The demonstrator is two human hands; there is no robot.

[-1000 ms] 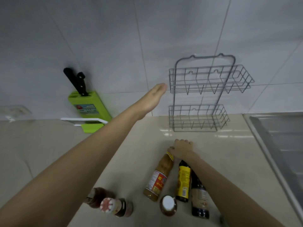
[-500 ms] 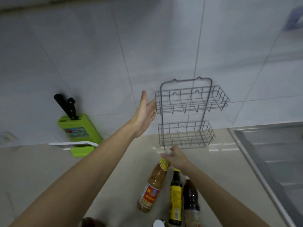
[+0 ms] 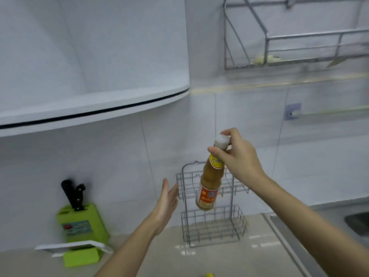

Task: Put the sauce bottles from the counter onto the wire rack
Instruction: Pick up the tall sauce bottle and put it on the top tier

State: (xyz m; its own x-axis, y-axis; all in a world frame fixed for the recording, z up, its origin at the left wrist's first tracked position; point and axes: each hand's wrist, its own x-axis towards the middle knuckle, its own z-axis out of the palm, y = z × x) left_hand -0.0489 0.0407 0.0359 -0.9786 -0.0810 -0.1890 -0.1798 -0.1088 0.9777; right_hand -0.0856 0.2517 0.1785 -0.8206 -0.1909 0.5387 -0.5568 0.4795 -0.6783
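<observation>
My right hand (image 3: 237, 156) grips the neck and white cap of an orange-brown sauce bottle (image 3: 209, 183) with a red and yellow label. The bottle hangs in the air, tilted, in front of the upper basket of the grey two-tier wire rack (image 3: 211, 228), which stands on the counter against the tiled wall. My left hand (image 3: 166, 204) is open, palm turned right, just left of the rack's upper basket and not touching the bottle. At the bottom edge a yellow bottle cap (image 3: 209, 274) peeks into view; the other bottles are out of frame.
A green knife block (image 3: 81, 222) with black-handled knives stands at the left by the wall, with a white holder (image 3: 75, 247) in front. A wall cabinet (image 3: 89, 76) overhangs upper left. A metal wall shelf (image 3: 299, 47) hangs upper right. The sink edge (image 3: 295, 242) runs along the right.
My right hand has lifted the sauce bottle off the counter up to the rack's upper basket. The view has tilted upward, so the other bottles dropped out of frame. My left hand stays beside the rack.
</observation>
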